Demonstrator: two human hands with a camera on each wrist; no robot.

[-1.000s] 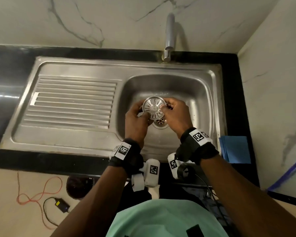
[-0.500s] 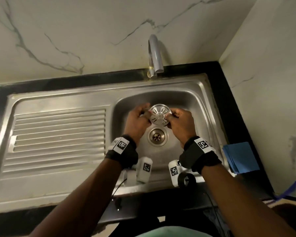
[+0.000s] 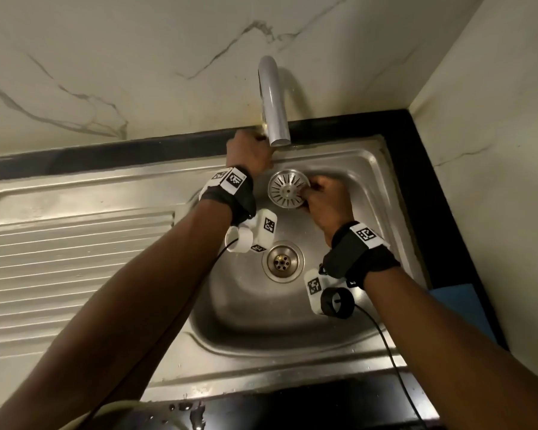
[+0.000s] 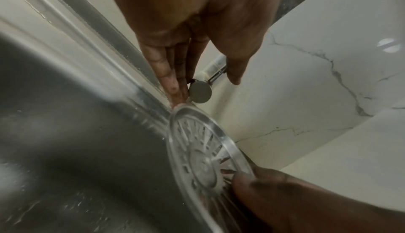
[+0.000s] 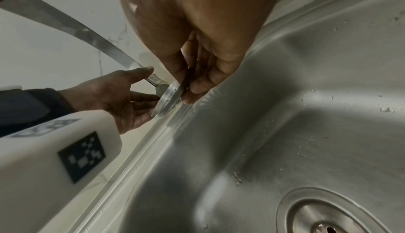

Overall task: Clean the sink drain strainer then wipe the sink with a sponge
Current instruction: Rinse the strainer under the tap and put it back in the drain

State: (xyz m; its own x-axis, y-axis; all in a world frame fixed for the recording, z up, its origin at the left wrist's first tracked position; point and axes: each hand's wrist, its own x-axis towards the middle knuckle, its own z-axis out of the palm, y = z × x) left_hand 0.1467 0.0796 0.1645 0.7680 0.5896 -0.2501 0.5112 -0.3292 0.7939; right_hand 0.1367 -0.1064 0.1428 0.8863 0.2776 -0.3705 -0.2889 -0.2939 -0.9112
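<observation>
The round steel drain strainer [image 3: 288,189] is held on edge over the back of the sink basin [image 3: 370,159], just below the tap spout [image 3: 273,100]. My right hand [image 3: 311,191] pinches its right rim between thumb and fingers; the right wrist view shows that grip [image 5: 190,89] on the strainer [image 5: 167,98]. My left hand [image 3: 255,141] is up at the tap handle. In the left wrist view its straight fingers [image 4: 175,80] lie beside the round tap knob [image 4: 200,92], thumb spread apart, with the strainer [image 4: 203,158] below. No water runs from the spout.
The uncovered drain hole [image 3: 282,261] lies in the basin floor, wet with droplets. A ribbed draining board [image 3: 75,252] is on the left. A blue sponge or cloth [image 3: 460,305] rests on the black counter at right. Marble walls close in behind and to the right.
My left hand let go of the strainer and went up to the tap handle. My right hand alone carried the strainer back under the spout. The head view tilted closer to the wall.
</observation>
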